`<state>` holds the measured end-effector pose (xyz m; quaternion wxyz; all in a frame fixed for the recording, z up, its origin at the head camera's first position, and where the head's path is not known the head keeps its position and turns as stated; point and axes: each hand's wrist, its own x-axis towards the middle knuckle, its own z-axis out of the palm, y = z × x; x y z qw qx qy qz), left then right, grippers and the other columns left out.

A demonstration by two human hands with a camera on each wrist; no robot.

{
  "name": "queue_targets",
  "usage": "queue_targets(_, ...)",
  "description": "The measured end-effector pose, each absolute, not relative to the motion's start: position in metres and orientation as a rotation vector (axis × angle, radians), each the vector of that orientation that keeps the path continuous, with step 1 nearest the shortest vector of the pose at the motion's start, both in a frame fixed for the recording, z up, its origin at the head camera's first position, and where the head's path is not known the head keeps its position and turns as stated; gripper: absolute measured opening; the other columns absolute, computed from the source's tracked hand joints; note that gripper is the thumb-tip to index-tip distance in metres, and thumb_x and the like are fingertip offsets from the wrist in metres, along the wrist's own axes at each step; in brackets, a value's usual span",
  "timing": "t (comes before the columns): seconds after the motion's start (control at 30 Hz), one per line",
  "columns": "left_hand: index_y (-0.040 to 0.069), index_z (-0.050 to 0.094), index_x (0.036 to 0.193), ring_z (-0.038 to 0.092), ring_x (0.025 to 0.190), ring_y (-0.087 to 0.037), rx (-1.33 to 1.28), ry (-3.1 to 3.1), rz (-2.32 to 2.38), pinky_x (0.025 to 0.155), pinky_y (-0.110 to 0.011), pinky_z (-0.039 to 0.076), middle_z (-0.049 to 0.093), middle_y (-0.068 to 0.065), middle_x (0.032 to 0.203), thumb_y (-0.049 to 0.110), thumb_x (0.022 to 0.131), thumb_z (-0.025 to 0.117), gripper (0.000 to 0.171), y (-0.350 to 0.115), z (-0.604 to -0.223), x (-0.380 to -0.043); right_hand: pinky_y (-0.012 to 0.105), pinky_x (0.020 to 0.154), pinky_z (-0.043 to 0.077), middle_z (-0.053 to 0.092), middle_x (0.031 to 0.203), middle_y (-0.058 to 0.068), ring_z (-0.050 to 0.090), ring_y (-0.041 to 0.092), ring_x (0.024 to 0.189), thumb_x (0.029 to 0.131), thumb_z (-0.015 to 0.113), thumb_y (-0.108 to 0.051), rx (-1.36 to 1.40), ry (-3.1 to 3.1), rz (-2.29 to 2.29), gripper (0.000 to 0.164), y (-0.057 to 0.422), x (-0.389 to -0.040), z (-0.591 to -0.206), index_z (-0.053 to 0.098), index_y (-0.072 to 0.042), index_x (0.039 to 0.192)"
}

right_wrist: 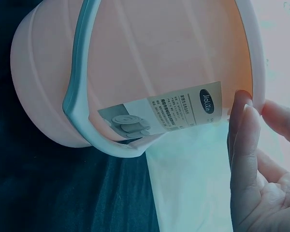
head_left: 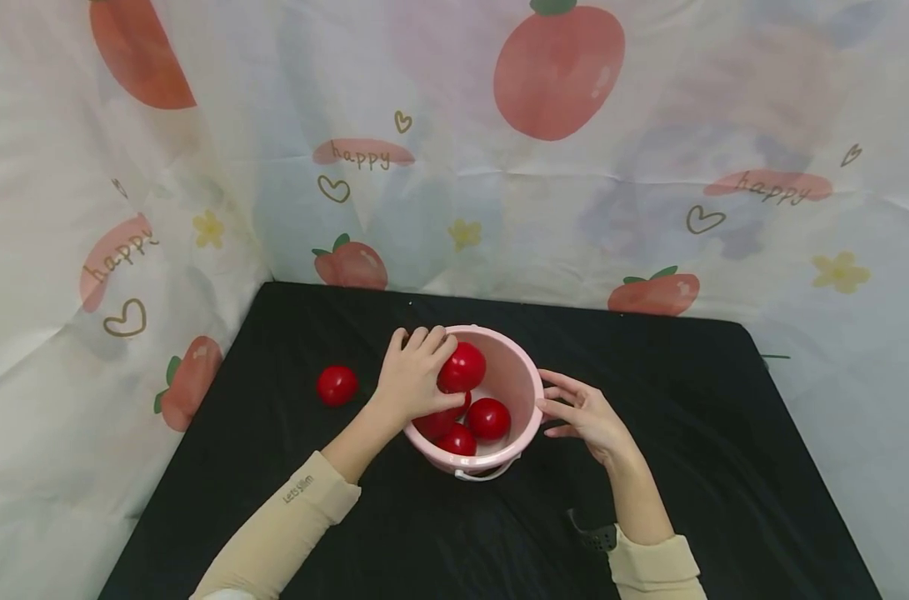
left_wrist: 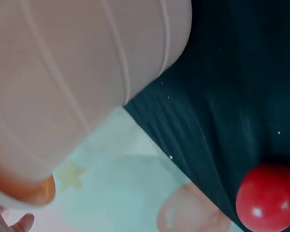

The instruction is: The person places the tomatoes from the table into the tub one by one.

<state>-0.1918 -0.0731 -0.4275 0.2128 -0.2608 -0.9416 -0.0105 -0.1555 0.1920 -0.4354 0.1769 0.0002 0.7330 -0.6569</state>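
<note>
A pink bucket (head_left: 525,367) stands on the black cloth, with several glossy red round fruits (head_left: 488,418) inside. My left hand (head_left: 412,375) reaches over its left rim and grips a red fruit (head_left: 465,367) between curled fingers and thumb, at the mouth of the bucket. On the opposite side, my right hand (head_left: 585,415) pinches the rim; the right wrist view shows its fingertips (right_wrist: 246,113) against the wall near a paper label (right_wrist: 183,108). Only a bit of the left hand (left_wrist: 9,224) shows below the bucket in the left wrist view; its held fruit is hidden there.
Another red fruit (head_left: 337,386) lies on the black cloth (head_left: 694,433) left of the bucket. The bucket's white handle (head_left: 487,475) hangs down at the near side. Behind and to the left hangs a printed curtain (head_left: 439,83).
</note>
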Motion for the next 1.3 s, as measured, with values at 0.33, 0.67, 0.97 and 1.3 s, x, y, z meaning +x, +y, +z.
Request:
queue_targets(0.33, 0.021, 0.050, 0.123, 0.044, 0.110, -0.019, -0.911, -2.763, 0.212, 0.097, -0.046, 0.037, 0.050, 0.000, 0.119, 0.059, 0.064, 0.067, 0.073, -0.049, -0.438, -0.200, 0.030, 0.065, 0.057, 0.062, 0.095, 0.004, 0.065, 0.013, 0.076, 0.086, 0.064, -0.014, -0.013, 2.082, -1.857, 0.058, 0.191, -0.155, -0.434, 0.039, -0.001, 0.136)
queue_targets(0.67, 0.024, 0.042, 0.132, 0.039, 0.117, -0.020, -0.998, -2.847, 0.596, 0.099, -0.043, 0.035, 0.046, 0.000, 0.128, 0.064, 0.067, 0.064, 0.080, -0.033, -0.445, -0.206, 0.030, 0.065, 0.057, 0.062, 0.098, 0.008, 0.064, 0.013, 0.076, 0.085, 0.065, -0.015, -0.010, 2.099, -1.845, 0.059, 0.191, -0.155, -0.433, 0.039, -0.001, 0.136)
queue_targets(0.97, 0.024, 0.037, 0.137, 0.039, 0.115, -0.020, -0.946, -2.889, 0.844, 0.097, -0.038, 0.035, 0.045, -0.001, 0.126, 0.063, 0.072, 0.059, 0.079, -0.029, -0.451, -0.206, 0.030, 0.066, 0.057, 0.062, 0.101, 0.014, 0.063, 0.012, 0.075, 0.085, 0.065, -0.015, 0.000, 2.108, -1.844, 0.059, 0.191, -0.154, -0.434, 0.039, -0.001, 0.136)
queue_targets(1.3, 0.023, 0.034, 0.138, 0.038, 0.116, -0.020, -0.934, -2.872, 0.719, 0.096, -0.038, 0.036, 0.043, -0.002, 0.128, 0.061, 0.072, 0.060, 0.080, -0.032, -0.448, -0.203, 0.030, 0.066, 0.057, 0.062, 0.096, 0.006, 0.063, 0.012, 0.075, 0.085, 0.065, -0.014, 0.006, 2.093, -1.856, 0.059, 0.190, -0.154, -0.437, 0.039, -0.001, 0.136)
